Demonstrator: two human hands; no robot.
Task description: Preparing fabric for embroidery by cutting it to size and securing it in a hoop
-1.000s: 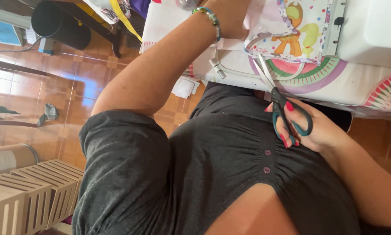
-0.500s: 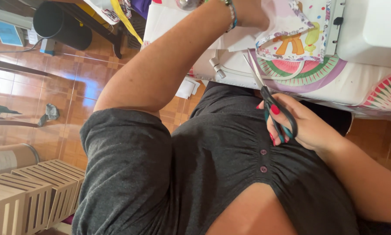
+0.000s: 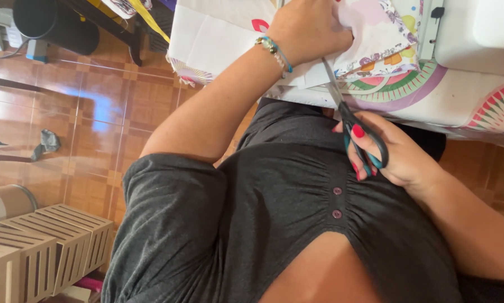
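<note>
The scissors have black handles with blue inside and thin silver blades. The blades point up toward 11 o'clock and slide under the printed cloth. The cloth is white with colourful cartoon pictures, lying flat at 12 o'clock.

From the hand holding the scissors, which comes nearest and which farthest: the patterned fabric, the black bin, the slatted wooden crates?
1. Patterned fabric, just above the right hand, on the table.
2. Slatted wooden crates, bottom left, on the floor.
3. Black bin, top left corner.
</note>
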